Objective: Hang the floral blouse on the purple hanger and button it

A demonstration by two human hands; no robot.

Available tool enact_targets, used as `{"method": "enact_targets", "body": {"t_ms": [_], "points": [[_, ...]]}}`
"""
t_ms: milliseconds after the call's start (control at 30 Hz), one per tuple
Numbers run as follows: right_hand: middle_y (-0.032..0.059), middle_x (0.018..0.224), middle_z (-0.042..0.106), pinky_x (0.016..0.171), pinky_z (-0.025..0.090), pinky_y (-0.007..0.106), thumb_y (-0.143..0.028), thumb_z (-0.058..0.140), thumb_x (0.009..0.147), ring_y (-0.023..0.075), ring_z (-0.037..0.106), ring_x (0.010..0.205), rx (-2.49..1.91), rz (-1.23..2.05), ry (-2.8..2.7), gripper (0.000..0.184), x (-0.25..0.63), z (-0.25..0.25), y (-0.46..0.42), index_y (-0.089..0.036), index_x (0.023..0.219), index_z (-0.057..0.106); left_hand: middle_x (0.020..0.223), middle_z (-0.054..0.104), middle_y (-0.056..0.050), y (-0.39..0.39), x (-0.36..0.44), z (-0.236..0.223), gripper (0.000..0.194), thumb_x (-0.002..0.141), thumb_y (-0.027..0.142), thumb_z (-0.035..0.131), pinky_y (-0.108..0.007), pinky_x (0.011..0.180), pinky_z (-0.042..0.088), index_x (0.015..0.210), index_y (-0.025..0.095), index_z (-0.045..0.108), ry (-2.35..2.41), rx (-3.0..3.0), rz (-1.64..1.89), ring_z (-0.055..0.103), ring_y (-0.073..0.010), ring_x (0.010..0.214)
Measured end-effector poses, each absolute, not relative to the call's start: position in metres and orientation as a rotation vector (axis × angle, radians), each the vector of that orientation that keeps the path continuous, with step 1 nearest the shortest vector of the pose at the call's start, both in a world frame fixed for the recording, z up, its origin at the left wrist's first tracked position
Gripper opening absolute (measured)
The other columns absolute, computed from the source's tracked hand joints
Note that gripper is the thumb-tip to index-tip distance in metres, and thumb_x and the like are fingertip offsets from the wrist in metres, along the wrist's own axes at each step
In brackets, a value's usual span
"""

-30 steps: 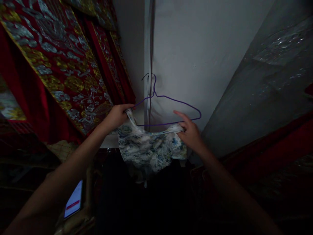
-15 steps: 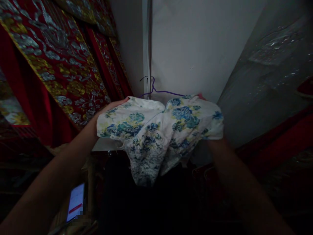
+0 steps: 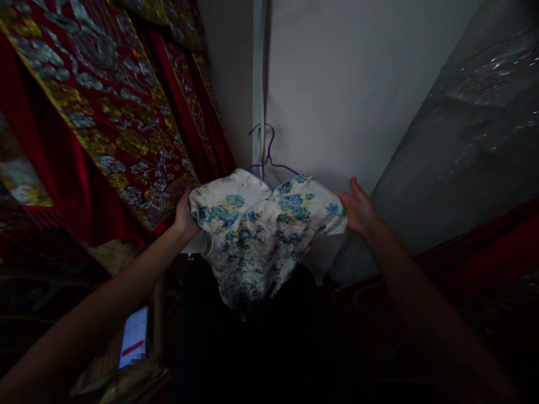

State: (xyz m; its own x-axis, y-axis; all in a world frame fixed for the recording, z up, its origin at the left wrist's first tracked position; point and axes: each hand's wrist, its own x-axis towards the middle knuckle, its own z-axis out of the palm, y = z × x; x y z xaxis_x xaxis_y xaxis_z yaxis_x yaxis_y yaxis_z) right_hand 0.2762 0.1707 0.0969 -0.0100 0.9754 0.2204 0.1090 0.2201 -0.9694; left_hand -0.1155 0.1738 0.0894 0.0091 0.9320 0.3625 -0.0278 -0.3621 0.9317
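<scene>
A short-sleeved white shirt (image 3: 269, 224) with blue, green and yellow flowers hangs on a purple hanger (image 3: 270, 160), whose hook and upper arms show above the neckline. My left hand (image 3: 186, 216) is closed on the sleeve at the left, its fingers partly hidden by the cloth. At the other sleeve's edge is my right hand (image 3: 357, 207), open, its thumb raised away from the fabric and its fingertips touching or just behind the sleeve. Creases run across the lower part of the shirt, which narrows downward into the dark.
Red cloth embroidered in gold and silver (image 3: 126, 112) hangs on the left. Behind the hanger is a pale wall panel (image 3: 345, 84) with a vertical strip. Clear plastic sheeting (image 3: 471, 123) covers the right side. A lit phone (image 3: 133, 336) lies at lower left.
The shirt's shoulders have drawn in and more of the hanger shows. My right hand has come out from under the sleeve, thumb lifted; my left hand has shifted down to the sleeve's side.
</scene>
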Motion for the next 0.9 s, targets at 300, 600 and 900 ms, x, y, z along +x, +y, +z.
{"method": "enact_targets", "body": {"t_ms": [300,600,900], "points": [[0.0113,0.093,0.077,0.070,0.057,0.041,-0.041,0.075,0.073,0.0297,0.072,0.082,-1.029,0.870,-1.223,0.028,0.267,0.148,0.139,-0.022,0.093,0.073,0.123,0.070,-0.009,0.181,-0.126,0.133,0.033,0.096,0.044,0.045,-0.035,0.101,0.050,0.103,0.019,0.066,0.895,0.953,1.878,0.060,-0.0246,0.124],[0.0049,0.110,0.072,0.085,0.055,0.037,-0.038,0.065,0.087,0.0277,0.067,0.105,-0.817,1.362,-1.911,0.040,0.192,0.106,0.039,-0.026,0.125,0.067,0.086,0.072,-0.009,0.099,-0.057,0.138,0.019,0.092,0.032,0.055,-0.034,0.081,0.056,0.094,0.014,0.061,0.734,1.126,1.176,0.071,-0.0197,0.082],[0.0123,0.149,0.050,0.118,0.036,0.050,-0.048,0.058,0.094,0.0305,0.046,0.138,-0.995,0.340,-2.020,0.056,0.208,0.069,0.110,-0.026,0.144,0.048,0.061,0.044,0.007,0.061,-0.096,0.138,0.024,0.086,0.037,0.068,-0.013,0.037,0.017,0.101,0.020,0.059,1.017,1.410,0.735,0.029,-0.0037,0.042]]}}
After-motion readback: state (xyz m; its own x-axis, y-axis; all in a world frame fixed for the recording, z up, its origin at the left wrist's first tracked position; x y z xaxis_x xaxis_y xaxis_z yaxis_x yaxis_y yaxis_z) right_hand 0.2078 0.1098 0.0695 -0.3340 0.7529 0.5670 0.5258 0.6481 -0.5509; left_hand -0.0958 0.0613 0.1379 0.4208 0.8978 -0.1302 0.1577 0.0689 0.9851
